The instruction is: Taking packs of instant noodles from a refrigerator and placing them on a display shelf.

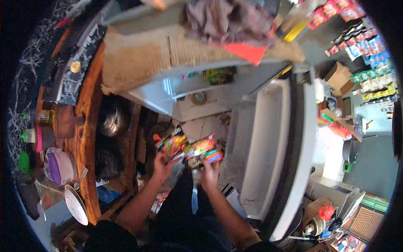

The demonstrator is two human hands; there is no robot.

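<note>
My left hand [162, 167] grips a bunch of bright red, orange and yellow plastic food packets [173, 145]. Beside it, my right hand [209, 171] has its fingers closed on more packets [201, 147], with a blue-and-red one [213, 156] nearest the fingertips. Blur hides what the packets contain. Both hands are low in front of an open refrigerator [157, 94]. A round item [199, 97] and a dark green and yellow bundle [219, 75] are inside it.
The refrigerator door [291, 151] stands open on the right, with a white door bin [266, 148]. Cardboard [135, 56] and a crumpled cloth [229, 22] lie on top. To the left is a wooden table [89, 189] with a white plate [75, 204]; a metal pot [113, 121] sits below.
</note>
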